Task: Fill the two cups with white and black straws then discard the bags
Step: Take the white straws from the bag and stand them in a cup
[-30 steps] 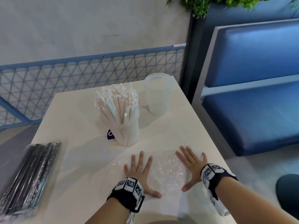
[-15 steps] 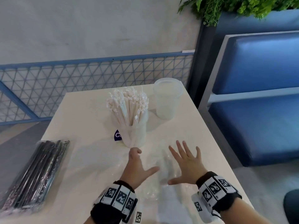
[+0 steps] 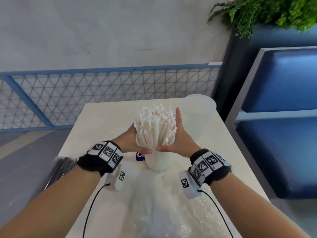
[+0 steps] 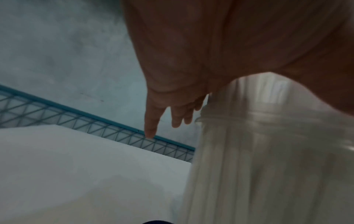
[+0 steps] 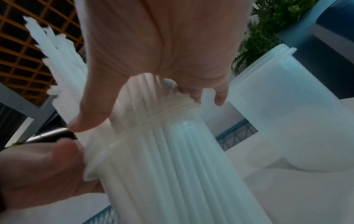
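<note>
Both hands cup the bundle of white straws point(image 3: 157, 125) standing upright in the near cup point(image 3: 158, 163) at the middle of the white tabletop point(image 3: 106, 121). Left hand point(image 3: 131, 142) grip: fingers straight, palm pressed against the left side of the bundle, thumb lying across its front above the cup rim. Right hand point(image 3: 180, 137) grip: likewise straight-fingered, palm flat on the right side, thumb tip nearly meeting the left thumb. Second cup point(image 3: 199, 111) stands without straws just right of and behind the bundle, near the far right corner. Bag of black straws point(image 3: 60, 167) lies at the left edge, partly hidden by the left wrist. Clear crumpled bag point(image 3: 164, 210) lies flat on the near tabletop between the forearms.
</note>
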Demonstrator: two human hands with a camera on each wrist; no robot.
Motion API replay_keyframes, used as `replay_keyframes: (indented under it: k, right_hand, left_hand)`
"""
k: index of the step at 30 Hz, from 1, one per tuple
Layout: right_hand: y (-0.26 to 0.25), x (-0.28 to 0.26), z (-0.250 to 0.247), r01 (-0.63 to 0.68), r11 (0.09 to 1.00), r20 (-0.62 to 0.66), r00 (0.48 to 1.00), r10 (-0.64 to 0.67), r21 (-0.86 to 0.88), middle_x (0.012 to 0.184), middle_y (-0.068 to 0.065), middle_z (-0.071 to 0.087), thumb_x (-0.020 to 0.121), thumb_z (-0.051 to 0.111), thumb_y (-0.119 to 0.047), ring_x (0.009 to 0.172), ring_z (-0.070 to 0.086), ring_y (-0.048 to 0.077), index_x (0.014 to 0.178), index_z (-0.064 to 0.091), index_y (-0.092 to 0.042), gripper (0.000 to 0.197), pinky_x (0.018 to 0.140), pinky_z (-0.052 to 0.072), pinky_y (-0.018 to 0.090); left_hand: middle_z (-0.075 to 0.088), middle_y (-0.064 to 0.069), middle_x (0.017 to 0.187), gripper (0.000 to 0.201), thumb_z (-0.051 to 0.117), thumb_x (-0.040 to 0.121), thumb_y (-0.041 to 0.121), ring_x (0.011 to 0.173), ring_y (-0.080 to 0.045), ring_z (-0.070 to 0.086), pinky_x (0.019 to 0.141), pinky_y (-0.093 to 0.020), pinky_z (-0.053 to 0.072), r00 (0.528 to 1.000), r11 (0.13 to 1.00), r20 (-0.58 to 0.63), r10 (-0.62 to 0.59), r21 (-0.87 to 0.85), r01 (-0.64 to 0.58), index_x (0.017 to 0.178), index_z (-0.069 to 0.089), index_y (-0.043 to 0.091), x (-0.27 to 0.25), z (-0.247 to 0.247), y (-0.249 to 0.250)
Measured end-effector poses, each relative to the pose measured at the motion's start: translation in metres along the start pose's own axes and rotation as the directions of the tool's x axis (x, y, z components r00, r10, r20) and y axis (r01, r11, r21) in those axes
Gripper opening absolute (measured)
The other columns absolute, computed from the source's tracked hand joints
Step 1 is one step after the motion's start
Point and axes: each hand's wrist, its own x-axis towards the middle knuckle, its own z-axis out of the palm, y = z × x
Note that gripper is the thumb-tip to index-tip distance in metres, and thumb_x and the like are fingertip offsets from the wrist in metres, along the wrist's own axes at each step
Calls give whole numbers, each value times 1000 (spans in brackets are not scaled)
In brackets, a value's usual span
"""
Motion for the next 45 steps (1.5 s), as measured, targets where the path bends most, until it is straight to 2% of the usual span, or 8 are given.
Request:
replay_keyframes:
  k: [3, 7, 11, 17, 24, 35, 41, 45]
  right_hand:
    - [3, 12, 4, 15, 999, -7, 1000, -15, -45, 154, -5, 24, 57, 88, -28, 140, 27, 12, 137, -30, -33, 142, 116, 19, 40]
    - [2, 21, 13, 108, 956, -32, 992, -121, -273, 151, -15, 25, 52, 84, -50, 140, 24, 5, 145, -18, -19, 142, 116, -3, 51]
    - [-1, 28, 16, 190, 972, -83, 976, -203, -140, 134, -27, 32, 55, 68, -64, 127, 37, 1, 143, 9, -25, 113, 115, 12, 37]
    - [-6, 32, 5, 207, 966, -158, 970, -183, 153, 116, -11, 54, 77, 72, -22, 107, 56, -1, 113, 26, -44, 63, 84, 44, 6]
    - [-27, 30, -8, 312, 917, -188, 944, -270, 248, 122, -2, 55, 77, 65, -35, 111, 55, 2, 120, 28, -35, 57, 88, 46, 13]
    - [7, 23, -14, 129, 983, 113, 983, -144, 128, 154, -11, 11, 48, 88, -36, 139, 23, 0, 132, -18, -58, 137, 109, 30, 22]
    - [5, 25, -3, 184, 980, 5, 983, -185, 74, 124, -32, 42, 64, 84, -18, 106, 43, -26, 138, 16, -37, 103, 84, 34, -4]
    - [-3, 27, -2, 246, 958, -148, 963, -224, 146, 108, -20, 54, 69, 79, -9, 97, 52, -18, 110, 39, -37, 64, 79, 40, 1]
  left_hand:
    - [57, 18, 104, 56, 79, 67, 4, 100, 3, 56, 72, 2, 40, 997, 993, 50, 61, -106, -55, 109, 54, 30, 14, -8, 4]
    - [59, 11, 115, 84, 87, 54, 21, 112, 4, 55, 96, -17, 44, 982, 974, 66, 177, -158, -165, 127, 45, 14, 26, -8, 3]
    - [51, 16, 121, 113, 79, 43, 46, 124, -14, 47, 106, -44, 38, 971, 970, 22, 238, -65, -236, 138, 27, 14, 35, -9, 4]
    - [47, 19, 116, 86, 81, 64, 15, 112, 0, 49, 91, -9, 43, 970, 934, -78, 231, -263, -243, 131, 28, 17, 31, -16, 16]
    - [53, 14, 119, 79, 76, 71, 14, 109, 8, 53, 93, -18, 48, 959, 878, -119, 255, -386, -282, 135, 29, 16, 21, -27, 32]
    - [30, 29, 130, 133, 87, 53, 7, 120, 10, 37, 94, -2, 36, 976, 936, 61, 209, -302, -181, 144, -7, 27, 21, -10, 0]
    - [56, 13, 128, 103, 86, 41, 48, 127, -14, 46, 112, -52, 26, 982, 957, -19, 188, -221, -187, 130, 37, 34, 26, 4, 0]
    - [61, 6, 121, 82, 85, 44, 47, 120, -16, 53, 107, -46, 38, 972, 932, -144, 184, -289, -219, 117, 48, 33, 24, 1, 11]
